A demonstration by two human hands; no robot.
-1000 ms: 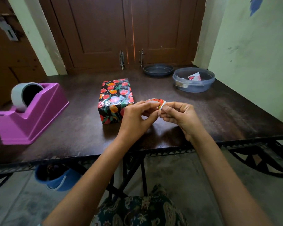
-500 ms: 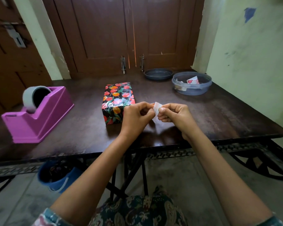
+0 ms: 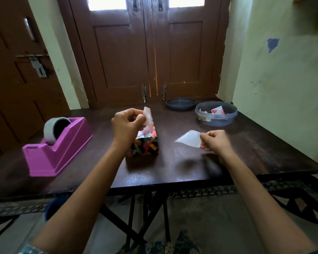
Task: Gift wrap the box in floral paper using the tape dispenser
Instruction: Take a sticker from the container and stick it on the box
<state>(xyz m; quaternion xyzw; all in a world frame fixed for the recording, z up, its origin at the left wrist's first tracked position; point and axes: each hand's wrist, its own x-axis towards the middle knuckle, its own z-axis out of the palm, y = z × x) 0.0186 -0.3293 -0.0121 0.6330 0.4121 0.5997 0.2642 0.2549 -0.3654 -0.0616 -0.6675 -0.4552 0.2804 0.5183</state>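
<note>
From the head camera, the small rectangular box wrapped in dark paper with red and orange flowers (image 3: 145, 146) lies on the dark brown wooden table (image 3: 246, 153), about mid-table. Its long axis runs away from the person, with a short end facing the camera. Its far part is hidden behind the left hand (image 3: 126, 125).

That hand is raised over the box, fingers curled, pinching a pale narrow scrap of paper (image 3: 148, 116). The scrap stands nearly upright and is blurred.

The right hand (image 3: 217, 141) is apart from the left, to the right of the box and above the table. Its fingers are curled and pinch one edge of a white, roughly wedge-shaped piece of paper (image 3: 188, 139), whose tip points left toward the box.

A purple plastic tape dispenser (image 3: 66, 154) with a grey roll of tape (image 3: 50, 129) sits at the left of the table. At the far right stand a clear round plastic tub (image 3: 216, 121) holding paper scraps and, beside it, a dark round dish (image 3: 180, 105). Behind the table is a brown wooden double door (image 3: 121, 57).
</note>
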